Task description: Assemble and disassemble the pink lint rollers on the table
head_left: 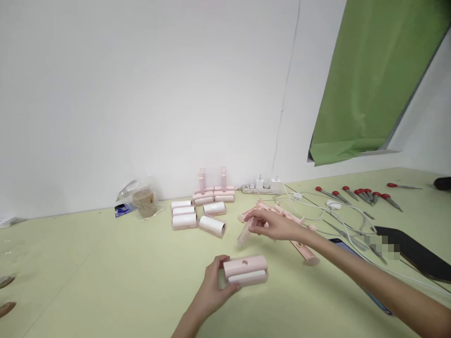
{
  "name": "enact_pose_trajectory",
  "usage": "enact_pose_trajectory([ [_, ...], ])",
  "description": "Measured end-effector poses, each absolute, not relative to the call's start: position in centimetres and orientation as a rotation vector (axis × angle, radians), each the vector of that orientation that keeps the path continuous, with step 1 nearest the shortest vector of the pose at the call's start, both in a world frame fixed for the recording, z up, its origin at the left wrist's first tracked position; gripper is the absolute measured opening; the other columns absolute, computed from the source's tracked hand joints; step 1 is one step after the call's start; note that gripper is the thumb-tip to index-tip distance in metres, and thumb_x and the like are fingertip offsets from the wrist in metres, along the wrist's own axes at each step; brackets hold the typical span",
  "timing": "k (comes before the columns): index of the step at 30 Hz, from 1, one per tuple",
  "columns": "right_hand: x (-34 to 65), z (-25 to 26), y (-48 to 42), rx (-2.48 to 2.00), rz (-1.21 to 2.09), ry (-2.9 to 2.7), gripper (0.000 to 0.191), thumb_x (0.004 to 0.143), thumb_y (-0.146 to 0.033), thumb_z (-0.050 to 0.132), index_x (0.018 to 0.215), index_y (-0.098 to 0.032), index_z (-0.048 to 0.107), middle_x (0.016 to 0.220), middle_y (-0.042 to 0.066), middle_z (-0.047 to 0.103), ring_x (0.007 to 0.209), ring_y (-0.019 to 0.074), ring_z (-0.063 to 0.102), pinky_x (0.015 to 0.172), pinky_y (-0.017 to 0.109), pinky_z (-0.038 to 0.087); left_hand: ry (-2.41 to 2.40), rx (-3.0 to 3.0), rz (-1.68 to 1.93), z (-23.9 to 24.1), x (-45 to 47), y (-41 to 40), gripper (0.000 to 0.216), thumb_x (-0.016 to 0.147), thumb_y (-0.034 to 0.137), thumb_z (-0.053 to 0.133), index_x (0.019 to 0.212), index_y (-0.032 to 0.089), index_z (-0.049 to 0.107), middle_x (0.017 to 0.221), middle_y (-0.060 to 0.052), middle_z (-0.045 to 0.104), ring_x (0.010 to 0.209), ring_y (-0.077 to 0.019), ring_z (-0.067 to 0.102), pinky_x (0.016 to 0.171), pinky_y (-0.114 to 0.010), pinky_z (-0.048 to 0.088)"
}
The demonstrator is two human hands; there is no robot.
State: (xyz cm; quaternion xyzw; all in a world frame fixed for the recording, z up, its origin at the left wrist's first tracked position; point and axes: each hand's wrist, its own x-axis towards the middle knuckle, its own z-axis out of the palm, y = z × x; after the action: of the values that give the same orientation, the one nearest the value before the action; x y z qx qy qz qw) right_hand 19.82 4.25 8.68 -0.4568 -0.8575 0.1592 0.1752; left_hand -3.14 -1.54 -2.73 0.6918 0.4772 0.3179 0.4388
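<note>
My left hand grips a pink lint roller head by its left end, above the table. A small hole shows in its pink cover, and a white roll lies along its lower side. My right hand pinches a translucent pink handle, which slants down and left. Behind and beside that hand lies a pile of pink covers and parts, partly hidden by the hand and forearm. Further left are several white rolls in pale holders. Lint rollers with upright handles stand behind them.
At the wall is a power strip with chargers and looping white cables. Red-ended screwdrivers lie at the back right. A phone lies under my right forearm, near a black flat object. Tape sits back left.
</note>
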Motion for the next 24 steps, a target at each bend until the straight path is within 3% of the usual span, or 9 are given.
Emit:
enact_pose_trajectory([
  [3, 19.9, 10.8, 1.7, -1.142, 0.535, -2.526, 0.025, 0.079, -0.037, 0.047, 0.095, -0.020, 0.055, 0.088, 0.005, 0.062, 0.076, 0.0171, 0.057, 0.061, 0.025, 0.042, 1.173, 1.734, 0.796, -2.6, -3.1, -1.6, 0.050, 0.066, 0.030, 0.059, 0.111, 0.022, 0.040, 0.113, -0.006, 0.048, 0.107, -0.0220, 0.041, 0.090, -0.030, 0.032],
  [11, 18.4, 12.2, 0.5, -1.100, 0.342, -2.729, 0.017, 0.080, -0.027, 0.046, 0.090, -0.019, 0.056, 0.081, 0.004, 0.062, 0.071, 0.0152, 0.055, 0.056, 0.023, 0.037, 1.178, 1.754, 0.786, -2.5, -3.2, -1.6, 0.049, 0.066, 0.030, 0.058, 0.110, 0.021, 0.039, 0.111, -0.006, 0.049, 0.105, -0.0213, 0.043, 0.089, -0.030, 0.034],
  [20, 14.9, 13.3, 1.2, -1.202, 0.273, -2.869, 0.009, 0.068, -0.023, 0.057, 0.073, -0.015, 0.061, 0.061, 0.002, 0.057, 0.054, 0.0128, 0.050, 0.042, 0.021, 0.025, 1.391, 1.733, 0.775, -0.8, -2.0, -2.3, 0.040, 0.060, 0.029, 0.059, 0.094, 0.019, 0.043, 0.098, -0.006, 0.052, 0.093, -0.0213, 0.049, 0.078, -0.029, 0.040],
  [22, 15.8, 12.9, 1.2, -1.172, 0.471, -2.803, 0.020, 0.069, -0.025, 0.058, 0.086, -0.017, 0.061, 0.067, 0.002, 0.061, 0.060, 0.0137, 0.054, 0.045, 0.020, 0.030, 1.375, 1.745, 0.764, -0.7, -2.0, -2.4, 0.039, 0.060, 0.029, 0.059, 0.094, 0.019, 0.042, 0.097, -0.006, 0.054, 0.092, -0.0209, 0.050, 0.078, -0.028, 0.040],
  [24, 17.9, 12.4, 1.7, -1.110, 0.773, -2.680, 0.044, 0.069, -0.029, 0.059, 0.112, -0.020, 0.049, 0.078, 0.002, 0.063, 0.067, 0.0141, 0.058, 0.050, 0.019, 0.036, 1.313, 1.762, 0.722, -1.1, -2.3, -2.4, 0.039, 0.063, 0.031, 0.056, 0.097, 0.019, 0.042, 0.098, -0.006, 0.055, 0.092, -0.0205, 0.051, 0.080, -0.028, 0.039],
])
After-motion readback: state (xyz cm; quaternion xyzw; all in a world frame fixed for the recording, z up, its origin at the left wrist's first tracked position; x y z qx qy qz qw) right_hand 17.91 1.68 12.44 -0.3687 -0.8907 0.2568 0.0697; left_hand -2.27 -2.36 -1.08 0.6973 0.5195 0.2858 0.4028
